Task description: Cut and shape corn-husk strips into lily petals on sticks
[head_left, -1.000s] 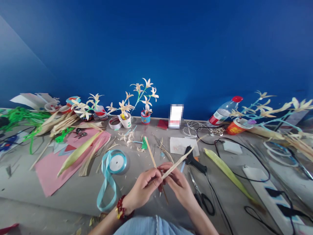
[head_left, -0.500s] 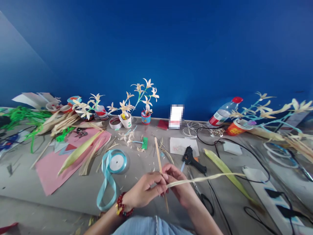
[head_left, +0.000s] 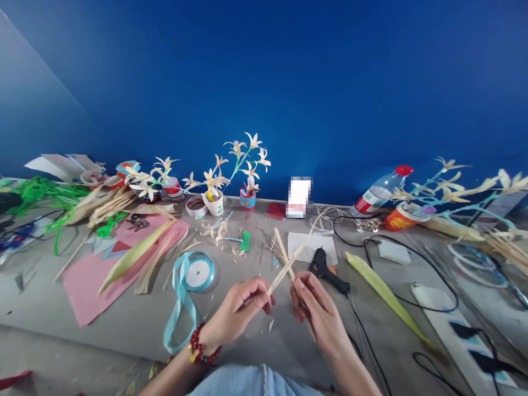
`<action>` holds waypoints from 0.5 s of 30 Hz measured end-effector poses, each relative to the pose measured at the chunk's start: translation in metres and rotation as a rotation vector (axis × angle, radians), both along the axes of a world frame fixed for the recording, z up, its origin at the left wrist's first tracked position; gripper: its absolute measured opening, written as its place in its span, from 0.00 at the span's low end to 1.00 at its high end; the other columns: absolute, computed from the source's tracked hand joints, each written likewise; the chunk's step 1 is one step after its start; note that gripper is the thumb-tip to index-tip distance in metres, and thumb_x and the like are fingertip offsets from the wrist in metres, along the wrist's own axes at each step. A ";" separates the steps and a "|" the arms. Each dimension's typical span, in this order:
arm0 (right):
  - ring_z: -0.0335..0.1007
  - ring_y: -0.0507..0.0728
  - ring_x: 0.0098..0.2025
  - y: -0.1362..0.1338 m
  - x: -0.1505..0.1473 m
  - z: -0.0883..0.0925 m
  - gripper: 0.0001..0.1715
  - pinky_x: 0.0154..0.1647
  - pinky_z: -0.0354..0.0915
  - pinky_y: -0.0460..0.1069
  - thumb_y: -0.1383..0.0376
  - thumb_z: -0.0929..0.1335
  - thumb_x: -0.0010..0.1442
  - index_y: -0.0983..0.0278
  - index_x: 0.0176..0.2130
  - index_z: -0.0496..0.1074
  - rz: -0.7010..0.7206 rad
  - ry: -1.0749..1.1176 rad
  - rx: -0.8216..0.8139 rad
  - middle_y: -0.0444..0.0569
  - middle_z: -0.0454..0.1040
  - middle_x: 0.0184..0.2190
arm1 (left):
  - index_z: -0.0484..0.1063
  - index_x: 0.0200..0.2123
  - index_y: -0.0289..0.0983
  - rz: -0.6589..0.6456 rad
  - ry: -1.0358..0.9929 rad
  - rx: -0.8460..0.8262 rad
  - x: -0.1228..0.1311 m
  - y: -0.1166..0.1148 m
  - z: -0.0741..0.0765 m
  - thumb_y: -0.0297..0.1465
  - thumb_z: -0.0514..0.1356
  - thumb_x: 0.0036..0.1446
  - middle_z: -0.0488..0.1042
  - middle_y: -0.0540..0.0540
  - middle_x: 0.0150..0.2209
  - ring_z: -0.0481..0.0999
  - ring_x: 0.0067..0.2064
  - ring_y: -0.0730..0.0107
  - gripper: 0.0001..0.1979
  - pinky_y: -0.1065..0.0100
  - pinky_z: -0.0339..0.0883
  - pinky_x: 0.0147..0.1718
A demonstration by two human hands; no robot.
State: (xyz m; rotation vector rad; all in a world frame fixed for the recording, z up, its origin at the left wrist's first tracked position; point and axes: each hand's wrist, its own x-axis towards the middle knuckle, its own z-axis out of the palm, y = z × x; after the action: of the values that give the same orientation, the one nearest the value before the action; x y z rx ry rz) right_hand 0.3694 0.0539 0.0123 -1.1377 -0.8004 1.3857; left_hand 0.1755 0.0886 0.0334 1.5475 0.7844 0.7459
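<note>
In the head view, my left hand [head_left: 242, 309] is closed on one end of a pale corn husk strip [head_left: 279, 278]. The strip slants up and to the right, thinning toward its far tip. My right hand [head_left: 317, 307] grips a thin wooden stick [head_left: 282, 245], which looks doubled at its upper end and comes out again below the palm. Strip and stick cross between the two hands; whether they touch there I cannot tell. Just right of my right hand lies a black glue gun [head_left: 328, 270]. A roll of light-blue ribbon [head_left: 198, 274] sits left of my left hand.
Husk flowers stand in a white cup [head_left: 214, 205], a small blue-red pot [head_left: 248, 199] and an orange cup [head_left: 402, 217] along the wall. Pink paper [head_left: 84, 291] lies left under a green husk. On the right are a plastic bottle [head_left: 377, 193], a power strip [head_left: 439, 313] and loose cables.
My hands have moved apart. The husk strip, which pointed right from my fingers, now points up and right from my left hand. The stick has tilted to the left in my right hand.
</note>
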 end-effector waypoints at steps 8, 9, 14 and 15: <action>0.54 0.47 0.19 -0.016 -0.012 0.001 0.20 0.18 0.54 0.43 0.48 0.69 0.62 0.62 0.39 0.70 0.174 -0.105 -0.006 0.39 0.64 0.22 | 0.69 0.31 0.35 0.014 0.037 -0.029 0.010 0.000 -0.006 0.37 0.53 0.66 0.73 0.47 0.30 0.72 0.32 0.69 0.14 0.71 0.64 0.35; 0.53 0.47 0.18 -0.017 -0.012 0.003 0.20 0.17 0.53 0.42 0.48 0.68 0.62 0.62 0.39 0.70 0.190 -0.120 -0.014 0.39 0.64 0.22 | 0.69 0.31 0.35 0.016 0.042 -0.026 0.010 0.000 -0.007 0.37 0.53 0.66 0.73 0.47 0.30 0.71 0.32 0.69 0.14 0.71 0.64 0.35; 0.49 0.47 0.17 -0.015 -0.012 0.006 0.24 0.14 0.47 0.42 0.45 0.67 0.62 0.63 0.34 0.71 0.225 -0.200 -0.003 0.38 0.61 0.19 | 0.70 0.30 0.35 0.002 0.046 -0.033 0.009 -0.001 -0.009 0.34 0.54 0.65 0.72 0.48 0.28 0.70 0.30 0.71 0.13 0.73 0.63 0.32; 0.49 0.47 0.17 -0.014 -0.012 0.006 0.24 0.14 0.47 0.43 0.45 0.67 0.62 0.63 0.33 0.71 0.221 -0.219 -0.002 0.38 0.60 0.19 | 0.70 0.29 0.35 -0.002 0.055 -0.027 0.009 -0.001 -0.009 0.34 0.54 0.65 0.72 0.48 0.28 0.70 0.30 0.72 0.13 0.73 0.63 0.32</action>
State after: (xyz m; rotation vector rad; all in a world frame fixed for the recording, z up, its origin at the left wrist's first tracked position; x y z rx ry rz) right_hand 0.3572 0.0395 0.0180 -1.2461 -1.1084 1.4581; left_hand 0.1841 0.0874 0.0247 1.5495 0.8302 0.6912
